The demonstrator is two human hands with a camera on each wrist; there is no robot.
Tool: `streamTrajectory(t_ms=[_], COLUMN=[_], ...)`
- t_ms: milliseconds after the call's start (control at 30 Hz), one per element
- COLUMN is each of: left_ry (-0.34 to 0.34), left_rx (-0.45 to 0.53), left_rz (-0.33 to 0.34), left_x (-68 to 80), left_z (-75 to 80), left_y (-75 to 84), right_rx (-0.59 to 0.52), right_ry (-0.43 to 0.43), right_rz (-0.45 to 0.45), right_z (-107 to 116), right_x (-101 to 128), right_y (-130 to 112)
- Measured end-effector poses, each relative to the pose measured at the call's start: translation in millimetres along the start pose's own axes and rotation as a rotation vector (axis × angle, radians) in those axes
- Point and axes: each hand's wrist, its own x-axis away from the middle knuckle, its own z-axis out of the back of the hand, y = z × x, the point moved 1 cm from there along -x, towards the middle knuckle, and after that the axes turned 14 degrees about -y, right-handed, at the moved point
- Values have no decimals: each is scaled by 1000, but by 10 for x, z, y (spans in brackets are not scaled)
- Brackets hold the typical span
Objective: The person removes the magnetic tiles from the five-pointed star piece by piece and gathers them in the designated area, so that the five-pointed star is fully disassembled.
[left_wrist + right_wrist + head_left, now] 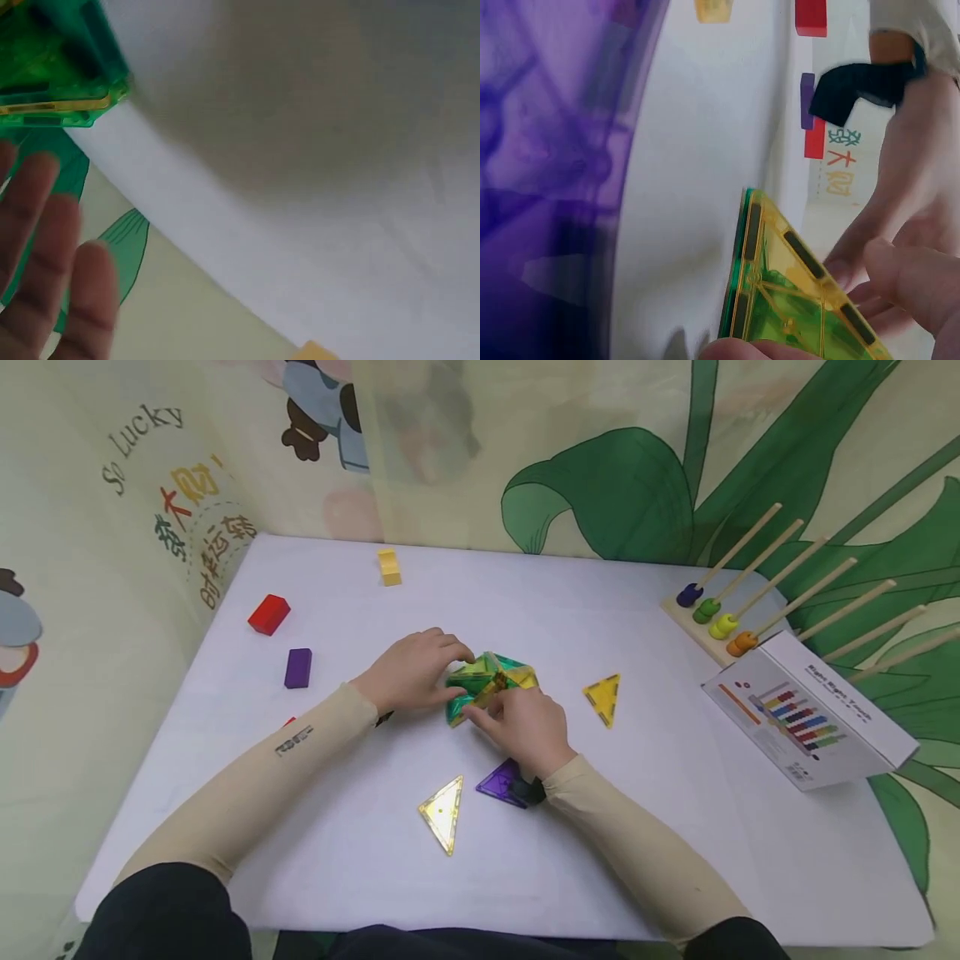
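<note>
Roughly crosswise in long axis, the tile cluster [478,676], yellow end [522,677] rightward

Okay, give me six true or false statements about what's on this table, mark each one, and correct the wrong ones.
1. The right hand holds the tile structure. True.
2. The purple block lies on the left part of the table. True.
3. The left hand is gripping the purple block. False: it is at the tile structure.
4. The box stands on the table's left side. False: it is on the right.
5. A yellow triangle tile lies right of the tile structure. True.
6. The wooden rods lie loose. False: they rise from a wooden base.
</note>
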Motion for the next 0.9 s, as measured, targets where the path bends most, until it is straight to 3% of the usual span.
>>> streamTrajectory(t_ms=[100,200,467,700,900], left_ry=[-109,-158,-108,-52,-22], left_rx=[76,111,118,148,163], left_rz=[46,54,85,167,177], left_x=[-55,-95,-92,-65,-44], left_z=[-15,-55,-87,-117,-130], left_y=[-35,-60,-29,24,74], right_rx=[-3,6,39,-7,-26], right_ry=[-6,-9,-2,-12,2], right_rz=[-1,-3,-22,-53,-67], right_z=[-35,-72,-59,17,54], right_x=[-13,-31,-71,-69,-86], right_y=[-34,-51,-23,62,108])
